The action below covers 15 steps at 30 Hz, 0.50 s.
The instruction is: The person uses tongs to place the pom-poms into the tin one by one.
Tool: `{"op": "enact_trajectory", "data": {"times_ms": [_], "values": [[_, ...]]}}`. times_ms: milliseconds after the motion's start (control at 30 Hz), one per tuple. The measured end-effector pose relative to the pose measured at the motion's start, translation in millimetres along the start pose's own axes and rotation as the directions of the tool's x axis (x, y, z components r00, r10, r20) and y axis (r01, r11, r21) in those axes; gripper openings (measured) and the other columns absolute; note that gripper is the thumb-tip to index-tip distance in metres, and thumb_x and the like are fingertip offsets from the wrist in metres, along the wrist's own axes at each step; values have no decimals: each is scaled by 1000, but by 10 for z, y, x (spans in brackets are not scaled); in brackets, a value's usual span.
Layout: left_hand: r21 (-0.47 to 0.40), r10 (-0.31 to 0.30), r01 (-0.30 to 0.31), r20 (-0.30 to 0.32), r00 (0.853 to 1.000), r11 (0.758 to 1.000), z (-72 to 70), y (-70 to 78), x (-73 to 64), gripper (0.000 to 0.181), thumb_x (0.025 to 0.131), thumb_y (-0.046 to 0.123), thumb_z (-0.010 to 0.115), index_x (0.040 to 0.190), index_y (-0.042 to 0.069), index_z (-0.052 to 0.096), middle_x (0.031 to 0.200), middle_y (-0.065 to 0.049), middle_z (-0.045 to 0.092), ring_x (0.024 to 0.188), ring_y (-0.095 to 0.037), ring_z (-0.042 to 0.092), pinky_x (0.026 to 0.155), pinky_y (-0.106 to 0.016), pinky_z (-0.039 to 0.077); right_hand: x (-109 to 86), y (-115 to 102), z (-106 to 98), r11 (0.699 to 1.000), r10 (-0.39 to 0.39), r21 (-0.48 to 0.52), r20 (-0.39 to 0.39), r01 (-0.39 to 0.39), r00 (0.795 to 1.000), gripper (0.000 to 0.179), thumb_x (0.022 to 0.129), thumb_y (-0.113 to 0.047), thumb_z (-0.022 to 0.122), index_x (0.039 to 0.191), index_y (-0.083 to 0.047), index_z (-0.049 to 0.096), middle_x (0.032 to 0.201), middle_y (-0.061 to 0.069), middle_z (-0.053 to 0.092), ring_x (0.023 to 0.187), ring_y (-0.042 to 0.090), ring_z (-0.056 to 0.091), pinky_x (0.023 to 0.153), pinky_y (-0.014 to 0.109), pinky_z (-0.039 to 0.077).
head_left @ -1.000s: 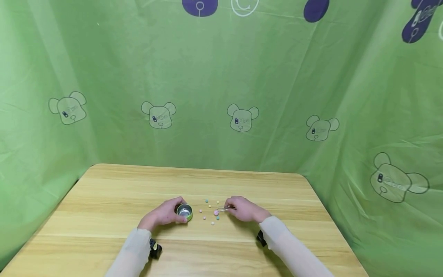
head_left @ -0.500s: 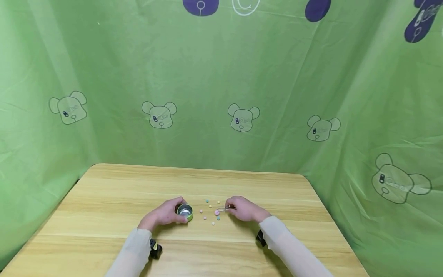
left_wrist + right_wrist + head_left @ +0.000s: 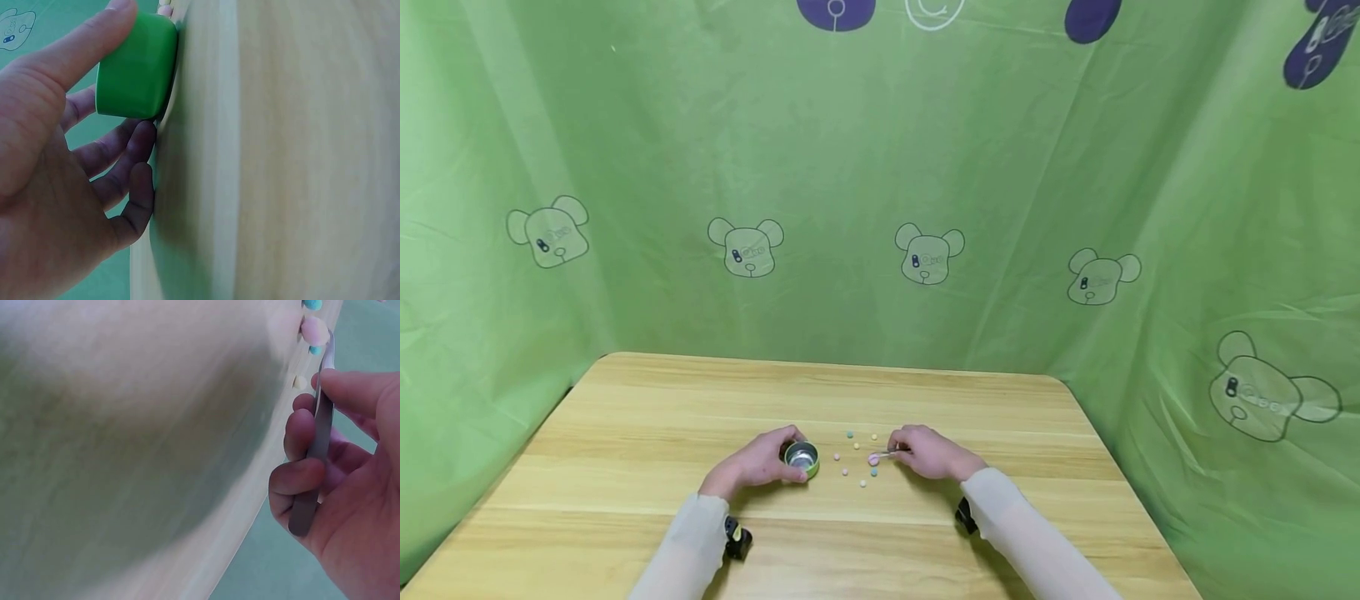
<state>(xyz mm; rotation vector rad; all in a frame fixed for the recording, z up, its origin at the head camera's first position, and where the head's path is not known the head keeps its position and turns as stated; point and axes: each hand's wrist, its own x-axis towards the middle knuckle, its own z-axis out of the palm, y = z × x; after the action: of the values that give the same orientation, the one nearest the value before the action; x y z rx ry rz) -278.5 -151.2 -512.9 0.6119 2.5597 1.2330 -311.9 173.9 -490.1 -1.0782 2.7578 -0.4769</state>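
A small round tin, green outside and silvery inside, stands upright near the middle of the table. My left hand grips it from the left, thumb and fingers around its side. In the left wrist view its green wall shows between thumb and fingers. My right hand pinches metal tweezers, whose tips point left. At those tips is a pink ball, larger than the others; whether it touches the table I cannot tell.
Several small pastel balls lie between the hands, among them a blue ball, a white ball and a pink one. The wooden table ends at a green curtain behind and beside it.
The larger pink ball has shifted very slightly to the right, at the tweezers' tips. Both hands stay nearly still; the left keeps its hold on the tin.
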Motion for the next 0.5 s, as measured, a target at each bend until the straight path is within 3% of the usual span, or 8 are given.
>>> {"op": "enact_trajectory", "data": {"times_ms": [233, 500], "values": [[6, -5, 5, 4, 1000, 1000, 4, 3, -8, 46, 75, 27, 79, 110, 13, 55, 105, -2, 60, 98, -21, 56, 90, -46, 44, 10, 38, 18, 999, -39, -35, -24, 38, 999, 7, 95, -14, 57, 97, -15, 63, 88, -9, 57, 81, 8, 53, 74, 31, 46], [3, -4, 4, 2, 1000, 1000, -4, -1, 7, 45, 75, 26, 80, 110, 12, 55, 105, -3, 60, 98, -23, 56, 90, -48, 43, 28, 44, 8, 1000, -22, -7, -40, 22, 999, 7, 95, -13, 57, 97, -15, 63, 88, -8, 58, 81, 10, 54, 75, 33, 47]]}}
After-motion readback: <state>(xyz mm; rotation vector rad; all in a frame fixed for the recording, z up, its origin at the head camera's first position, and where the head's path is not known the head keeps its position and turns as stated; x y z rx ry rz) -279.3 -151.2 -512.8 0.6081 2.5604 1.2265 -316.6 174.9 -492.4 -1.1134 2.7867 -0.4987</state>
